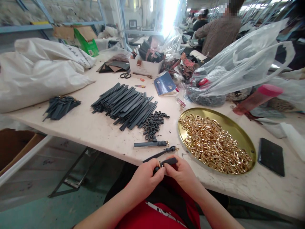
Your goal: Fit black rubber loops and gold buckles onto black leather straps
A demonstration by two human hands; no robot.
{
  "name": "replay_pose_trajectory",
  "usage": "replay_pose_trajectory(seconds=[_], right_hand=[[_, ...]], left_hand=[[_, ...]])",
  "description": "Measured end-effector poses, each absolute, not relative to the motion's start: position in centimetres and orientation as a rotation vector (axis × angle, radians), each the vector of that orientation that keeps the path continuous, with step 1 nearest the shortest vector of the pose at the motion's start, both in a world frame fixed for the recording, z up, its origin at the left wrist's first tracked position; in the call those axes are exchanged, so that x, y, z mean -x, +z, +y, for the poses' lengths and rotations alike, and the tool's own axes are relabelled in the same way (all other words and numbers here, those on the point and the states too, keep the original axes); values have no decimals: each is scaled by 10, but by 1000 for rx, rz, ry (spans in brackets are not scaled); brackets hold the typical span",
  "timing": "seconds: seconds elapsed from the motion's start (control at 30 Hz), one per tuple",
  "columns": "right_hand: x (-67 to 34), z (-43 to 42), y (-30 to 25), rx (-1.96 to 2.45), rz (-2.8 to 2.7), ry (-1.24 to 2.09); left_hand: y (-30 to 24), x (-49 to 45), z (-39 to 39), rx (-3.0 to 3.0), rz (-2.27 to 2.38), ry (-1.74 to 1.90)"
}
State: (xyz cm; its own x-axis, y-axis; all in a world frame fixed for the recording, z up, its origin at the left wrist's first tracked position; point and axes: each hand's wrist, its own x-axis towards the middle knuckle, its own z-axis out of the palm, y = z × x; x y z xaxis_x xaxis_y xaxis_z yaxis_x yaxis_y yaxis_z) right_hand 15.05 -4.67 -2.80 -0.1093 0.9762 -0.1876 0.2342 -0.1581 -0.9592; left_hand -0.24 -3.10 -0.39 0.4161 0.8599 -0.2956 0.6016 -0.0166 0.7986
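Observation:
At the table's front edge my left hand pinches a gold buckle that sits on a dark strap. My right hand grips the dark leather strap itself, close beside the buckle. My fingers partly hide both pieces. Just beyond my hands lie two straps with buckles, one flat and one slanting. Behind them sit a heap of small dark loops and a large pile of dark strips. A round gold tray to the right holds many gold buckles.
A bundle of buckled straps lies at the left near a white sack. A black phone rests right of the tray. Farther back are scissors, a blue booklet, a plastic bag and a pink-lidded bottle. A person is beyond.

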Motion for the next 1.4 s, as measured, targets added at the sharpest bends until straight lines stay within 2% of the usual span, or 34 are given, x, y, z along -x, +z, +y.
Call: replay_pose_trajectory(seconds=[0.1,0.27,0.47,0.63,0.8,0.83,0.93,0.97,1.03,1.13,1.27,1.33,1.4], right_hand=[[-152,-41,-24,1368,-1383,1430],[-155,-24,-14,1428,-1549,1317],[-153,3,-15,1390,-1404,1527],[-152,9,-10,1466,-1659,1305],[-176,50,-6,1273,-1900,1459],[-182,66,-9,1340,-1899,1359],[-195,122,-23,1732,-1943,590],[-198,139,-29,1811,-1998,463],[-199,164,-40,1840,-2022,436],[-197,173,-48,1832,-1990,508],[-189,136,-41,1785,-1891,706],[-180,105,-31,1673,-1748,991],[-170,75,-21,1388,-1294,1483]], left_hand=[[-5,8,-19,-1678,1219,290],[-1,11,1,-1611,1158,257],[14,12,17,-1703,1072,310],[0,16,32,-1627,1158,294],[-4,13,43,-1483,1224,410],[-3,12,45,-1497,1211,430],[-3,7,49,-1501,1204,441],[-5,6,50,-1474,1221,448],[-9,5,53,-1421,1259,480],[-13,7,55,-1392,1295,536],[-7,5,56,-1408,1350,643],[-4,1,56,-1435,1400,711],[-1,-4,52,-1482,1439,747]])
